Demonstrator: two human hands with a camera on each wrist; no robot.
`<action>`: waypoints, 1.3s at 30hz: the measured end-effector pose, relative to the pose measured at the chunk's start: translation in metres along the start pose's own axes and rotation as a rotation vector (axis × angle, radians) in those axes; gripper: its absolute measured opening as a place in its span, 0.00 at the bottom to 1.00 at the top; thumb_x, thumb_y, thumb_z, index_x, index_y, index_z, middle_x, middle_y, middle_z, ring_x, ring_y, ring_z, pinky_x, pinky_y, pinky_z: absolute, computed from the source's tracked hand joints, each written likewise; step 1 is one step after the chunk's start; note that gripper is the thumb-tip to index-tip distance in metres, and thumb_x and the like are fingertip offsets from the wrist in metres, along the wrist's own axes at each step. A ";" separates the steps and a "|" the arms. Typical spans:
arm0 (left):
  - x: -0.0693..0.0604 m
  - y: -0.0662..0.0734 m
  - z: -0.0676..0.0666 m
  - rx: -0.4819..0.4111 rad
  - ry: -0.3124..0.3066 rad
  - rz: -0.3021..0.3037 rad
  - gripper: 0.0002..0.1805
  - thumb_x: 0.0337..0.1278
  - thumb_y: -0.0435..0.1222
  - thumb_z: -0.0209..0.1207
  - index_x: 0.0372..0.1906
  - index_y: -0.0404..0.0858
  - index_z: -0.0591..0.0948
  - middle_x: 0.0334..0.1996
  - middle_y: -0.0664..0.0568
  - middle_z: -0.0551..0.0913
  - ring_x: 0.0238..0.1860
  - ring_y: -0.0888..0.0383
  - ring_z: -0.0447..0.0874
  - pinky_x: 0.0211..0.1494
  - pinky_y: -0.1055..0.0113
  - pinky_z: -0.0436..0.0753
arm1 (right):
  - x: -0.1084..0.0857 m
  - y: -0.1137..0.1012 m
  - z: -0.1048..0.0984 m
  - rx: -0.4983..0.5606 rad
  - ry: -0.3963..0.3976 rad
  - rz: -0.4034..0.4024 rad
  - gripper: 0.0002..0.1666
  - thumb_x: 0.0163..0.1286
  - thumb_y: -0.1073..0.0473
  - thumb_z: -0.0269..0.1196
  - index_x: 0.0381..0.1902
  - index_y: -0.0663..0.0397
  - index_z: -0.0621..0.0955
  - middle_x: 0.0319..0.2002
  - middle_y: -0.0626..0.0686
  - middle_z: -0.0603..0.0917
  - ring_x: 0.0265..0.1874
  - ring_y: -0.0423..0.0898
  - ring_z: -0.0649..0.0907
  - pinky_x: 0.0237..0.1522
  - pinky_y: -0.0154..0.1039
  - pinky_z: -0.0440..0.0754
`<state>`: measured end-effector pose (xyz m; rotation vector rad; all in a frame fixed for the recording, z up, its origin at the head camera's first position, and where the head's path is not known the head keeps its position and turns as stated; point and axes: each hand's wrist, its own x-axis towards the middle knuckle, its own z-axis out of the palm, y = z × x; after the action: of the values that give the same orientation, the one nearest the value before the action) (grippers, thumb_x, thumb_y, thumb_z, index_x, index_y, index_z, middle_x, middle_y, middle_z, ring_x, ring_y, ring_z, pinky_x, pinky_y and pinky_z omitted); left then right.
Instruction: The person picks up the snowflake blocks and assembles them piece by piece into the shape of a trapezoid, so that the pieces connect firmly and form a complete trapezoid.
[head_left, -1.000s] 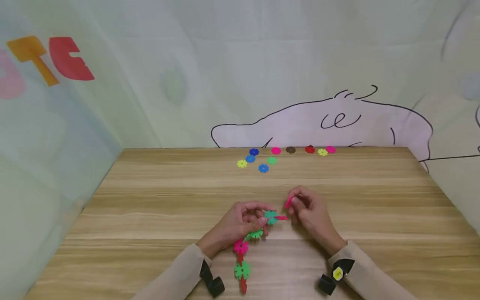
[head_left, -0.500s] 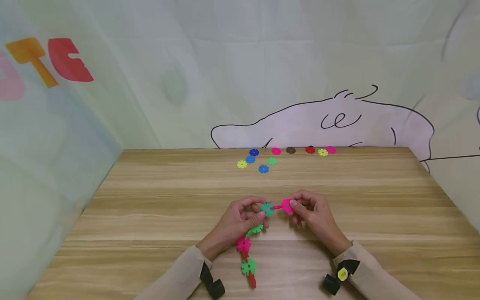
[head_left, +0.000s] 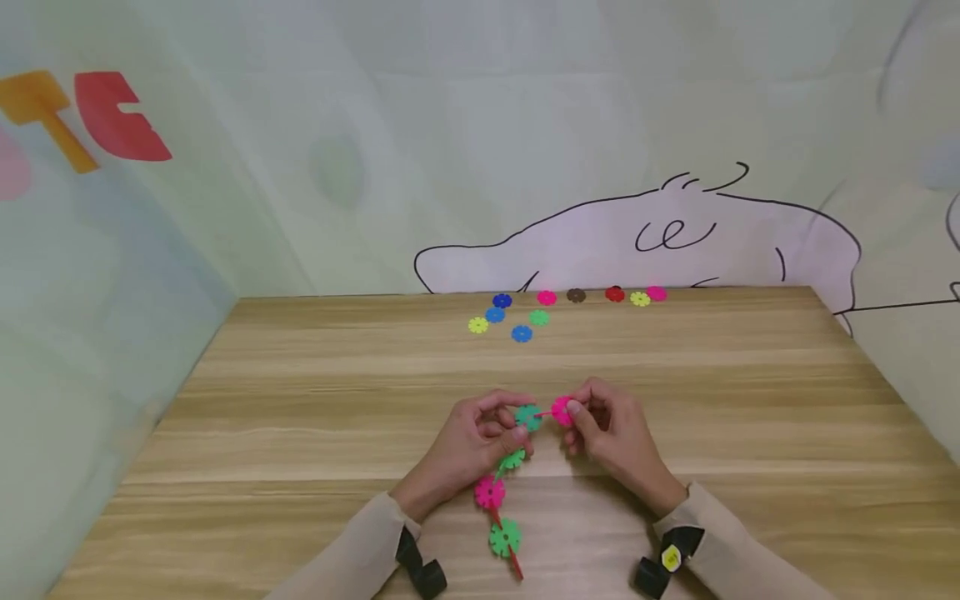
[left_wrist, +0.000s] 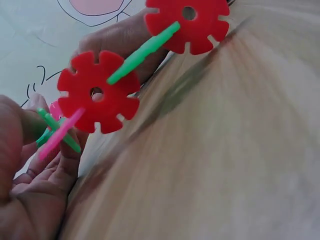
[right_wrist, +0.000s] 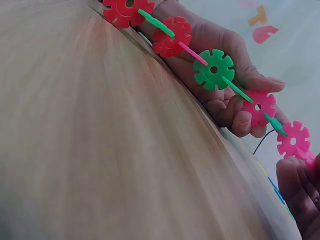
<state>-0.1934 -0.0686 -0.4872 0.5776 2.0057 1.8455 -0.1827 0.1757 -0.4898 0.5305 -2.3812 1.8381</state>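
A dangling chain of slotted plastic snowflake discs, green, pink and red, hangs from my left hand. The left thumb and fingers pinch it by a teal-green disc near its upper end. To the right, my right hand pinches a pink disc between thumb and fingertips. This disc meets the edge-on pink end disc of the chain; how deep their slots sit I cannot tell. The right wrist view shows the chain's end disc against the held one, partly behind the right fingers.
Loose discs lie along the table's far side: yellow, blue, green, brown, red and more. A printed cloth stands behind the wooden table.
My right hand has brought its pink disc across from a small gap to the chain's end, turning it flat-on to the head view. The left hand keeps its grip; the chain's lower end has swung right.
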 end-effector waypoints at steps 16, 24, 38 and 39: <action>0.003 0.002 0.004 -0.145 0.108 -0.082 0.20 0.80 0.39 0.61 0.69 0.37 0.77 0.56 0.38 0.87 0.44 0.61 0.94 0.56 0.68 0.89 | 0.036 0.009 0.004 0.009 -0.050 0.034 0.11 0.82 0.62 0.63 0.47 0.65 0.89 0.24 0.60 0.86 0.19 0.38 0.82 0.22 0.35 0.83; 0.005 0.001 0.004 -0.138 0.091 -0.046 0.23 0.80 0.38 0.60 0.72 0.37 0.77 0.54 0.35 0.88 0.43 0.61 0.93 0.56 0.69 0.89 | 0.103 0.032 0.002 -0.476 0.018 -0.066 0.19 0.78 0.64 0.63 0.64 0.55 0.86 0.34 0.56 0.88 0.28 0.42 0.78 0.33 0.36 0.77; 0.003 0.001 0.004 -0.121 0.079 -0.035 0.22 0.80 0.36 0.59 0.72 0.36 0.78 0.54 0.35 0.87 0.42 0.63 0.92 0.53 0.70 0.88 | 0.104 0.030 0.012 -0.596 -0.054 -0.041 0.10 0.69 0.58 0.72 0.47 0.52 0.87 0.36 0.55 0.84 0.32 0.47 0.78 0.36 0.40 0.73; 0.002 0.001 0.003 -0.116 0.084 -0.031 0.22 0.80 0.36 0.59 0.72 0.37 0.78 0.53 0.35 0.87 0.42 0.63 0.92 0.53 0.71 0.88 | 0.100 0.029 0.013 -0.532 -0.045 -0.040 0.08 0.69 0.59 0.72 0.45 0.53 0.86 0.35 0.54 0.85 0.30 0.46 0.79 0.35 0.39 0.74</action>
<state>-0.1935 -0.0649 -0.4863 0.4402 1.9326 1.9824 -0.2833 0.1479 -0.4923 0.5515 -2.7080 1.1065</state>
